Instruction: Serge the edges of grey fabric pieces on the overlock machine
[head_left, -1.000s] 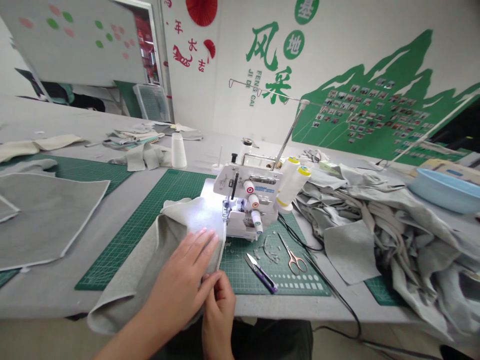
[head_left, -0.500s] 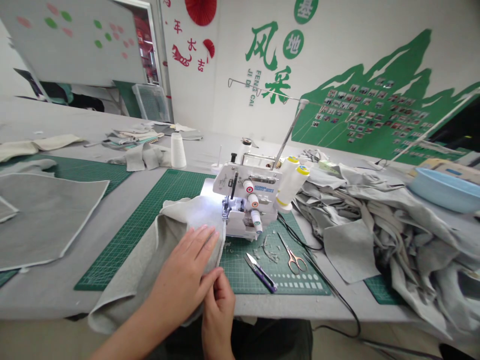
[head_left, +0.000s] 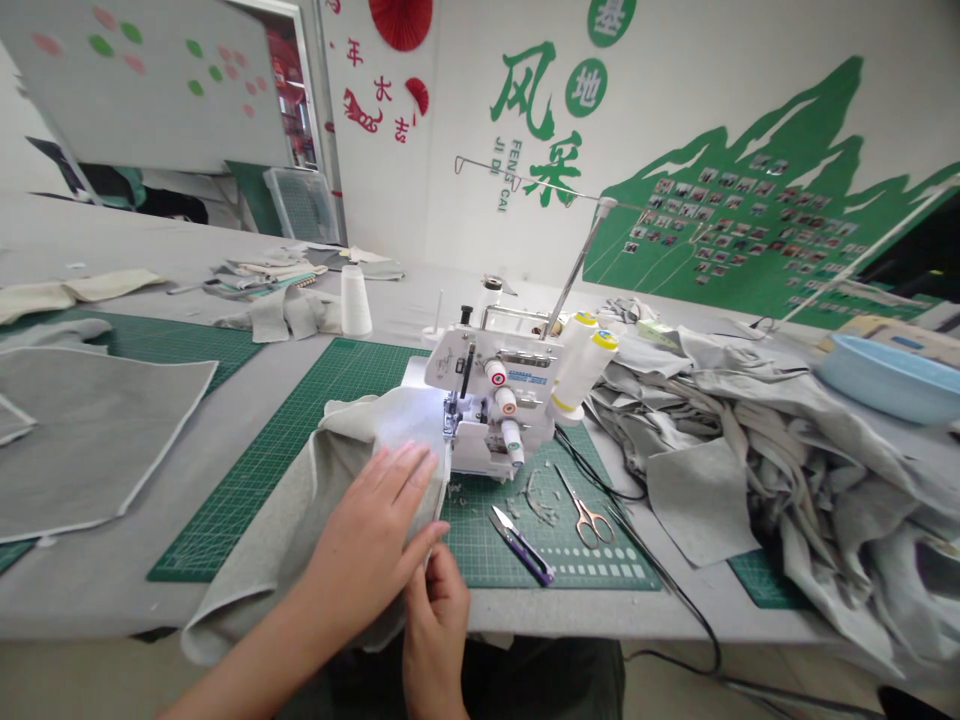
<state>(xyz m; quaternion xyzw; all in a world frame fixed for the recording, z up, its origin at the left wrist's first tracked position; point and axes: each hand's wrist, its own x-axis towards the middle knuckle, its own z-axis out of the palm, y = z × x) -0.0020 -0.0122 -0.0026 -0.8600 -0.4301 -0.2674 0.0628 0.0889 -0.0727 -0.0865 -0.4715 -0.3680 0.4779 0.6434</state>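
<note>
A grey fabric piece point(head_left: 277, 540) with a pale stitched edge runs up to the presser foot of a white overlock sewing machine point(head_left: 450, 355), whose lamp lights the cloth. My left hand point(head_left: 375, 525) lies flat on top of the fabric, fingers stretched toward the needle area but short of it. Below its thumb, at the fabric's right edge, my right hand point(head_left: 439, 605) pinches the cloth between thumb and curled fingers; its fingertips are partly hidden. The fabric's near end droops over the table edge.
On the green cutting mat point(head_left: 480, 560) lie thread snips point(head_left: 523, 548), small scissors point(head_left: 589, 518) and thread scraps. A large heap of grey fabric point(head_left: 810, 450) and a blue basin point(head_left: 892, 380) sit on the right. Another bound fabric piece point(head_left: 97, 430) lies left. Black cables point(head_left: 600, 478) trail beside the machine.
My left hand has slid slightly forward and the fabric has shifted a little toward the machine. The right hand has stayed nearly in place, still pinching the edge.
</note>
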